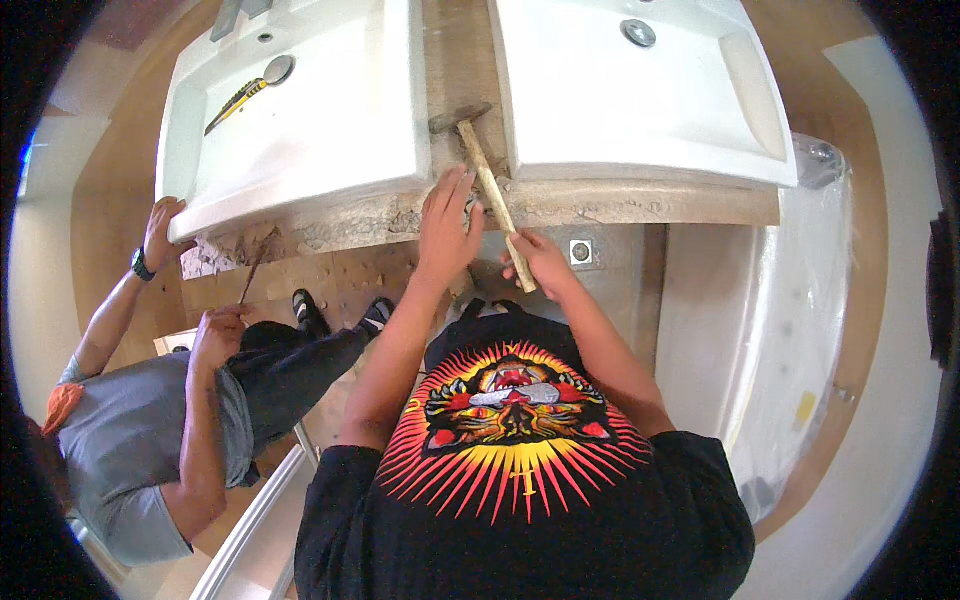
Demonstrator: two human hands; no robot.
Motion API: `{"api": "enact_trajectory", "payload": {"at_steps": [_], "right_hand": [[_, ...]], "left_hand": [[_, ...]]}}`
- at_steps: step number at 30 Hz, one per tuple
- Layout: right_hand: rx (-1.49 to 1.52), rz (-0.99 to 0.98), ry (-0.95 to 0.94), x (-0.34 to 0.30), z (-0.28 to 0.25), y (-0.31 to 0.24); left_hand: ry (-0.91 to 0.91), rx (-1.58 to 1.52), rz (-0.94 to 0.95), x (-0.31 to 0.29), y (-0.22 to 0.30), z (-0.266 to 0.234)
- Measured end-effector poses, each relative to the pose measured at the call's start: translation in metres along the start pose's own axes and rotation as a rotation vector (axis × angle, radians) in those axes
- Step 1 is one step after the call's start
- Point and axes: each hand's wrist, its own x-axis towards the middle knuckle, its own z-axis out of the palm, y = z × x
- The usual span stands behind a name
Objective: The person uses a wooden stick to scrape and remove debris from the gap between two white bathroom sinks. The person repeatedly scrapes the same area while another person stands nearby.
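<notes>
My right hand [540, 262] grips the lower end of a hammer's wooden handle [490, 190]. The metal hammer head [458, 116] lies on the rough stone counter [610, 203] in the gap between two white basins. My left hand [445, 225] rests flat on the counter's front edge, fingers spread, just left of the handle. The left basin [330, 110] and the right basin [640, 100] sit on top of the counter.
A co-worker in a grey shirt crouches at the left, one hand [162, 225] on the left basin's corner, the other hand [218, 335] holding a thin tool [250, 275] against the chipped counter edge. A yellow utility knife [238, 103] lies in the left basin. A plastic-wrapped bathtub [790, 330] stands at the right.
</notes>
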Motion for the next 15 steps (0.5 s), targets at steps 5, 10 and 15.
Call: {"api": "enact_trajectory", "payload": {"at_steps": [5,10,15], "right_hand": [[-0.265,-0.001,0.027,-0.028,-0.013,0.033],[-0.296,-0.087,0.036,-0.033,-0.01,0.043],[-0.275,-0.061,-0.138,-0.051,-0.001,0.042]], "left_hand": [[-0.172,0.36,-0.042,0.079,-0.023,0.04],[-0.403,0.4,-0.2,0.116,-0.053,0.063],[-0.299,0.389,-0.03,0.103,-0.054,0.057]]}}
